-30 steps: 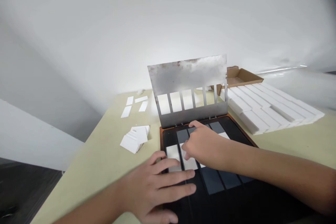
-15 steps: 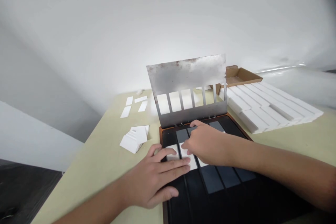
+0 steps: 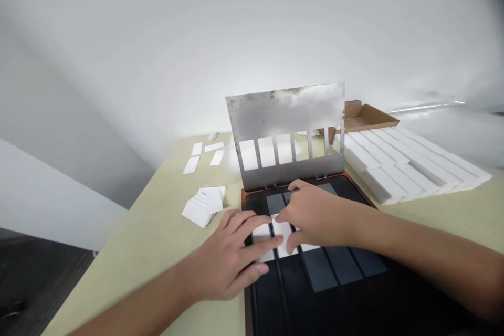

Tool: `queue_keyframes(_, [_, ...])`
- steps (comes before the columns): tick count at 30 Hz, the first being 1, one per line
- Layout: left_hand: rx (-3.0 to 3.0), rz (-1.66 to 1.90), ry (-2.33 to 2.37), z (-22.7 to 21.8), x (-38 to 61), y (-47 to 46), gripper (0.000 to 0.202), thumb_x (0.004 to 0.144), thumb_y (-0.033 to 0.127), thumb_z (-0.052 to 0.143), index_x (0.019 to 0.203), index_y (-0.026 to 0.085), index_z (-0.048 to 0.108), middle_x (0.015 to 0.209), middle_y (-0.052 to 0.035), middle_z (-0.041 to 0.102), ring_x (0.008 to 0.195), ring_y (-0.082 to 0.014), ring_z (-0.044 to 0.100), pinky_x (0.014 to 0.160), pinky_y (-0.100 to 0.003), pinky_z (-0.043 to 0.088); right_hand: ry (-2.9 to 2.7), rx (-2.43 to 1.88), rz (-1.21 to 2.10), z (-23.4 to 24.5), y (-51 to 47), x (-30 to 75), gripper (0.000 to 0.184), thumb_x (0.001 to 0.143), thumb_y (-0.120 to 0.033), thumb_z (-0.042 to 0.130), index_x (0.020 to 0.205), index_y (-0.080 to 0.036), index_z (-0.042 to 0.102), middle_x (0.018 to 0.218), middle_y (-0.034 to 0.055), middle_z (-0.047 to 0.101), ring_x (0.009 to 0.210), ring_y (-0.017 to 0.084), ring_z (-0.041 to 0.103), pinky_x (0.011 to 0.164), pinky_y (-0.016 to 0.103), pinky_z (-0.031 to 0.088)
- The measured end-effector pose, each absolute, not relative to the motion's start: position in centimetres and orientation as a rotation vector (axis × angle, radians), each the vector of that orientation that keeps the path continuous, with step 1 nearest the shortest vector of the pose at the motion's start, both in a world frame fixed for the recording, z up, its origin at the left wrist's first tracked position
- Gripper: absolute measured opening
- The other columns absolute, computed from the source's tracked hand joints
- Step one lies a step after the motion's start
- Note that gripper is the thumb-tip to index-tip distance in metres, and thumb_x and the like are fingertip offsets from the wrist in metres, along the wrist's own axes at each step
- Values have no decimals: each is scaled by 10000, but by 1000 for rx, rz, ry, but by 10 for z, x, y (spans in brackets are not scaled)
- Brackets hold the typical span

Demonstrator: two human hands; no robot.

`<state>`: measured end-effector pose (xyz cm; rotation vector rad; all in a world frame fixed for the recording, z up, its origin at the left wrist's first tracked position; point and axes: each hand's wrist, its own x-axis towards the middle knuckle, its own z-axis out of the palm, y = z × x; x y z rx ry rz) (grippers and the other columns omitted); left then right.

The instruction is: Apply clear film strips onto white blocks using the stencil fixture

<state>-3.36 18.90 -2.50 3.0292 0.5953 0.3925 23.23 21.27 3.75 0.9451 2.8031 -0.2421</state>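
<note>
A black jig board (image 3: 270, 299) with slots lies before me, its metal frame plate (image 3: 285, 115) with rectangular windows raised upright at the back hinge. White cards rest in the slots at the left of one row. My left hand (image 3: 240, 254) lies spread over the leftmost card (image 3: 262, 232) and reaches with its fingertips onto the second card (image 3: 282, 231). My right hand (image 3: 311, 212) bends over the board from the right, fingers apart, with its fingertips at the second card's upper right. Part of a third card (image 3: 310, 247) shows under it.
Left of the board sits a loose pile of white cards (image 3: 205, 205). Several single cards (image 3: 191, 165) lie farther back on the pale table (image 3: 165, 252). Long stacks of white cards (image 3: 413, 163) and a brown cardboard tray (image 3: 374, 115) stand at the right.
My left hand has shifted slightly up, its fingers spread wider over the cards. The right thumb has come out beside the second card. The view has moved slightly.
</note>
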Motion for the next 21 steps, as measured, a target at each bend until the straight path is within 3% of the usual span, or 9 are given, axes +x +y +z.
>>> queue_keyframes(4, [3013, 372, 651, -25, -32, 188, 501, 1098, 383, 475, 1593, 302, 478, 1503, -153, 491, 1260, -382, 464, 1020, -534, 334, 2772, 955, -163, 36, 209, 225, 501, 901, -627, 764, 862, -129, 808, 659, 64, 744, 680, 234, 698, 1050, 427, 342])
queue_keyframes(10, [3041, 411, 654, -25, -32, 190, 468, 1109, 396, 452, 1554, 266, 522, 1483, -169, 512, 1246, -375, 481, 1008, -525, 331, 2824, 944, -97, 22, 208, 223, 525, 902, -651, 751, 777, -142, 780, 649, 80, 750, 649, 234, 681, 1068, 446, 317])
queue_keyframes(13, [3062, 568, 494, -22, -32, 190, 388, 1095, 330, 470, 1431, 203, 618, 1339, -138, 652, 1180, -329, 548, 980, -477, 349, 2831, 928, -74, 16, 210, 225, 321, 924, -445, 804, 781, -159, 767, 677, 65, 753, 652, 216, 671, 1042, 435, 313])
queue_keyframes(16, [3051, 662, 271, -16, -31, 189, 341, 1075, 301, 501, 1348, 164, 651, 1222, -91, 755, 1104, -283, 605, 942, -439, 375, 2817, 909, -83, 15, 211, 226, 86, 833, -161, 823, 777, -176, 759, 720, 50, 762, 673, 200, 665, 1015, 423, 304])
queue_keyframes(18, [3041, 615, 194, -12, -28, 188, 378, 1076, 357, 525, 1372, 151, 637, 1263, -86, 767, 1097, -273, 620, 919, -427, 394, 2804, 891, -98, 16, 212, 226, 159, 736, -43, 805, 775, -189, 756, 763, 34, 775, 686, 190, 663, 1003, 416, 298])
queue_keyframes(21, [3022, 507, 193, -8, -25, 186, 440, 1094, 429, 502, 1417, 150, 612, 1342, -97, 745, 1114, -280, 617, 916, -430, 397, 2800, 872, -113, 16, 212, 226, 240, 682, 5, 762, 799, -205, 762, 817, 19, 786, 695, 185, 663, 982, 412, 298])
